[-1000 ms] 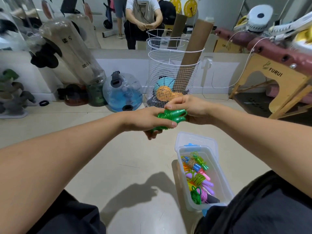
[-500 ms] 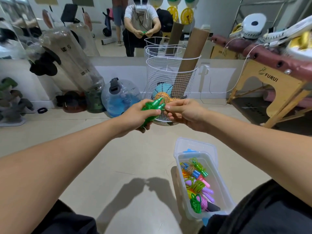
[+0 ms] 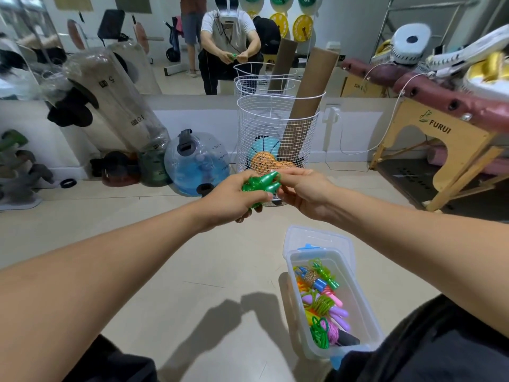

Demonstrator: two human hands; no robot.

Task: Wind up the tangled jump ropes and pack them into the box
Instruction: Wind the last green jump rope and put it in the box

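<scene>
Lifted slightly since before: left hand (image 3: 234, 198) clamped on green jump rope (image 3: 261, 186), right hand (image 3: 300, 188) pinching its tip. Risks unravelling before reaching box (image 3: 358, 301).

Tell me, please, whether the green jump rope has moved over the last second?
Yes. The green jump rope, gripped by both hands, has risen: it was below the wire basket base, nearer the box; now it overlaps the basket's bottom.
</scene>
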